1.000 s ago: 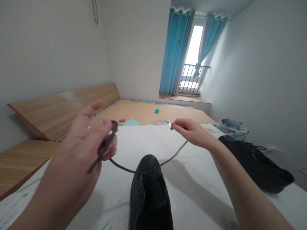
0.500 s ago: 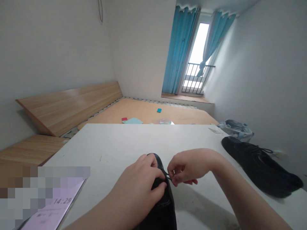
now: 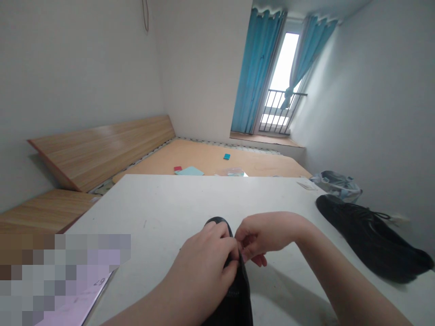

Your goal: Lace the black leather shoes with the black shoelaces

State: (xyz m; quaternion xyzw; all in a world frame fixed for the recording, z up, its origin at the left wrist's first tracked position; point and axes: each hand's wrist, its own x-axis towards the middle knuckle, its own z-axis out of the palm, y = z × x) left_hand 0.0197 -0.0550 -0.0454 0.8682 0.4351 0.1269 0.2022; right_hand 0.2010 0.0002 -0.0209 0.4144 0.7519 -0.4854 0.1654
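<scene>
A black shoe lies on the white table in front of me, its toe pointing away. My left hand is over its upper, fingers curled and closed on the shoe around the lacing area. At the shoe's right side, my right hand pinches with thumb and fingers right against the upper. The shoelace between those fingertips is mostly hidden now. Another black shoe, with its laces tied in a bow, rests toward the right edge of the table.
A lilac-screened device, partly pixelated, lies at the lower left of the white table. A pale bag sits beyond the right shoe. Behind the table is a wooden bed board with small coloured items on it.
My right hand has moved slightly left, up against the shoe, so the lace that showed between them is covered. My left fingers have shifted a little right over the upper.
</scene>
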